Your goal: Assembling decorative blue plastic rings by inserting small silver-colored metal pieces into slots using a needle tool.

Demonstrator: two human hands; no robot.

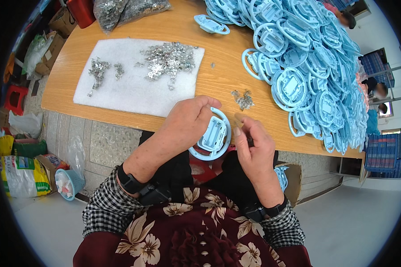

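My left hand (188, 121) is closed on the upper left of a light blue plastic ring-shaped part (227, 129), with a rectangular battery-like compartment in its middle. The part is held tilted at the table's front edge, above my lap. Just to its right is my right hand (257, 144), thumb and forefinger brought close together and the other fingers curled. Something dark shows in its palm, too small to name. A little pile of small metal pieces (243, 100) lies on the table beyond my hands.
A white foam sheet (120, 55) carries several heaps of small metal clips (171, 60). A big mound of blue plastic parts (294, 84) covers the right of the wooden table (227, 80). Bags of metal pieces (138, 10) lie at the back; a blue bin (71, 184) stands on the floor.
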